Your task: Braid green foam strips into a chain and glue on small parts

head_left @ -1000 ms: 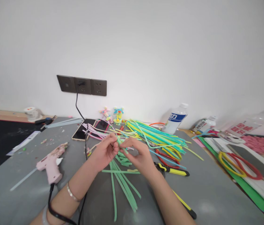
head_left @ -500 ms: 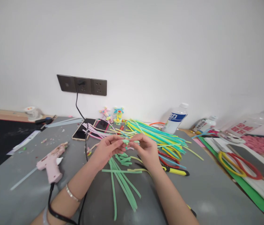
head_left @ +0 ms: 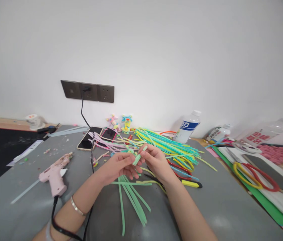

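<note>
My left hand (head_left: 119, 166) and my right hand (head_left: 157, 161) meet above the grey table (head_left: 219, 204). Together they pinch a short piece of green pipe cleaner (head_left: 138, 156), which slants up to the right between the fingertips. Both hands have their fingers closed on it. Under the hands lie several long green pipe cleaners (head_left: 131, 197), fanned out towards me. A big heap of green, yellow and blue pipe cleaners (head_left: 168, 144) lies just beyond my right hand.
A pink glue gun (head_left: 54, 173) lies to the left, its black cord crossing my left forearm. Two phones (head_left: 93, 137), two small figures (head_left: 121, 123), pink pipe cleaners (head_left: 103, 141), a water bottle (head_left: 188, 127), yellow-handled pliers (head_left: 190, 183) and scissors (head_left: 254, 174) surround the work spot.
The short green piece has turned from level to slanting up-right. Both hands have sunk slightly and my right hand has shifted a little to the right.
</note>
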The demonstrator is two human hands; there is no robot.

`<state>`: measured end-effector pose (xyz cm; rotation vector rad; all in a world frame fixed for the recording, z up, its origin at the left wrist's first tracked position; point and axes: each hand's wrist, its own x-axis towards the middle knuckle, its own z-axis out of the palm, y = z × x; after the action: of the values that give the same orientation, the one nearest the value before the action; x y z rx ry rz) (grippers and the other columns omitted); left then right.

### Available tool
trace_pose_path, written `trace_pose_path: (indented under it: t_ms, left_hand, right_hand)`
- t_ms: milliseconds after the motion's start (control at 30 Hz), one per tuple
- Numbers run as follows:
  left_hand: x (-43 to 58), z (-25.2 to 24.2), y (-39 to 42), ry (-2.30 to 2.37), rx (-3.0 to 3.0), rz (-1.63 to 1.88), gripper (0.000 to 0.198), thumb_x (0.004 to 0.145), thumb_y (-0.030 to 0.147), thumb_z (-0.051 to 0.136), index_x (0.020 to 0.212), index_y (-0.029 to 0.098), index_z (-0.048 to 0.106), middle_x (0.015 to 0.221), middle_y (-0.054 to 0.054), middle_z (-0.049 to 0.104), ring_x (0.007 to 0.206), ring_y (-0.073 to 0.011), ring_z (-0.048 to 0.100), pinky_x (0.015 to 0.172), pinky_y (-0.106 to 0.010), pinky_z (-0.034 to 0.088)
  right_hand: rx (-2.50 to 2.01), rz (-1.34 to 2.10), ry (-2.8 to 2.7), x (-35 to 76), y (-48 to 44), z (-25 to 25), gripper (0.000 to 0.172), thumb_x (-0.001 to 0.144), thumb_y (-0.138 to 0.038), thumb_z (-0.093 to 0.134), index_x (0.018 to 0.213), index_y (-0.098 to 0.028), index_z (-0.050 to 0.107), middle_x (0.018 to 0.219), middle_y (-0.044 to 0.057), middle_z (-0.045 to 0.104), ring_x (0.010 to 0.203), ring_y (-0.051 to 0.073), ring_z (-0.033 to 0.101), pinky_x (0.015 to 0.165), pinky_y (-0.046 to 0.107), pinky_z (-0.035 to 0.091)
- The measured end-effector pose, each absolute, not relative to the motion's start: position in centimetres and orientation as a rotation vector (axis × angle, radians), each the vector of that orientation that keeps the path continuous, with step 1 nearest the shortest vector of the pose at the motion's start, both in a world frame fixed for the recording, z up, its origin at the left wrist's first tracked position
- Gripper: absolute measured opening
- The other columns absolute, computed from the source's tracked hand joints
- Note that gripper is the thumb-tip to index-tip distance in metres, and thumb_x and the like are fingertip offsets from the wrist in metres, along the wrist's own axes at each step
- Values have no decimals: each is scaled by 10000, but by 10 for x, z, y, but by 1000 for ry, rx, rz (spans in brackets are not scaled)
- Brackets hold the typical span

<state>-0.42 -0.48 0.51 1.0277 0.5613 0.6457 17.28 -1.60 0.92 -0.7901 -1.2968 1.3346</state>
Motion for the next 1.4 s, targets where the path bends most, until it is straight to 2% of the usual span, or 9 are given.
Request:
trace_pose_path:
  t_ms: [100, 300, 467, 667, 900, 1067, 1233, 1400]
  left_hand:
    - [-5, 4, -4, 568, 1028, 629, 372, 778, 493, 707, 852, 128, 713, 699, -76, 719, 539, -125, 653, 509, -185, 487]
    - [-4, 3, -3, 616, 1123, 661, 344, 809, 472, 680, 847, 133, 727, 761, -76, 716, 606, -123, 646, 530, -183, 479]
    - [1, 4, -2, 744, 1267, 840, 317, 787, 452, 697, 750, 137, 722, 706, -52, 687, 605, -134, 618, 525, -199, 470]
    - [2, 4, 1, 786, 1412, 932, 237, 791, 395, 688, 784, 160, 715, 637, -14, 651, 594, -146, 603, 527, -208, 458]
    - [5, -1, -2, 867, 1608, 966, 178, 794, 323, 676, 795, 154, 733, 749, -42, 677, 703, -169, 601, 578, -208, 451]
    - [6, -5, -2, 931, 1691, 980, 152, 798, 293, 667, 774, 164, 745, 679, -31, 675, 601, -144, 554, 505, -197, 376]
    - [4, -5, -1, 969, 1747, 955, 220, 823, 288, 617, 695, 149, 729, 639, -27, 656, 578, -142, 514, 506, -212, 345]
    - [4, 3, -2, 955, 1715, 954, 311, 877, 358, 524, 743, 143, 703, 641, -12, 625, 577, -135, 507, 514, -213, 354]
  right_hand:
    - [-795, 1350, -1302, 172, -16, 9, 297, 775, -461, 729, 741, -193, 605, 579, -37, 525, 545, 136, 538, 542, 259, 455]
    - [-797, 1335, -1266, 170, -13, 8, 279, 780, -427, 735, 750, -194, 585, 709, -21, 587, 583, 115, 542, 591, 255, 467]
    - [-851, 1287, -1221, 170, -10, 6, 300, 763, -436, 744, 722, -191, 576, 655, -36, 567, 573, 116, 539, 587, 251, 458]
    - [-951, 1208, -1268, 169, -9, 7, 337, 734, -478, 748, 694, -192, 574, 618, -39, 536, 555, 113, 497, 562, 244, 436]
    - [-1024, 1162, -1358, 168, -8, 6, 386, 680, -499, 777, 641, -194, 544, 586, -38, 551, 540, 113, 478, 525, 240, 409]
    - [-1073, 1162, -1391, 167, -8, 5, 407, 669, -504, 781, 600, -189, 533, 512, -55, 517, 476, 92, 415, 466, 225, 324]
    - [-1015, 1225, -1387, 166, -9, 9, 349, 698, -510, 757, 697, -181, 639, 547, -28, 605, 495, 114, 510, 501, 245, 394]
    - [-956, 1245, -1347, 170, -8, 7, 298, 751, -472, 731, 734, -177, 685, 605, -6, 648, 576, 131, 566, 584, 259, 447]
